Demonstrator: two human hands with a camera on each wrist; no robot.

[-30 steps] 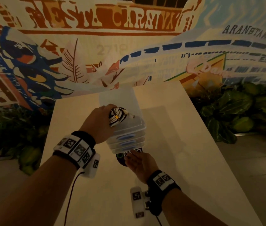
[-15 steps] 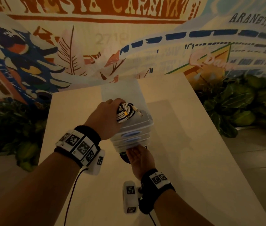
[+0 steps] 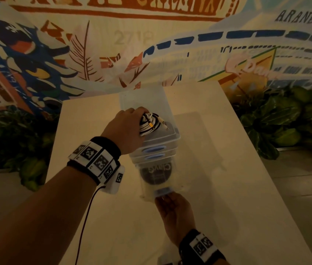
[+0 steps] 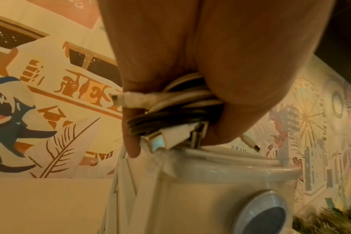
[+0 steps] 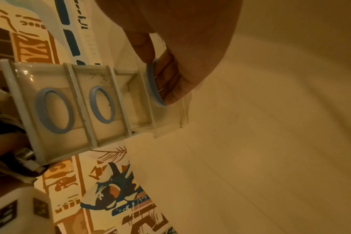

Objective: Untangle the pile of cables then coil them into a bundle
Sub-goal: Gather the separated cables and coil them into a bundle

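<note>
a clear drawer unit (image 3: 167, 138) stands on a pale table (image 3: 228, 169) before a painted mural (image 3: 94, 44) and green plants (image 3: 285, 119).

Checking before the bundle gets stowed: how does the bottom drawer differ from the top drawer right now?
The bottom drawer is pulled far out toward the person; the top drawer sits shut. The right hand hooks the bottom drawer's ring handle; nothing holds the top drawer's. A dark round item shows inside the bottom drawer; the top drawer's contents cannot be told. Both are clear plastic with blue oval ring handles.
</note>
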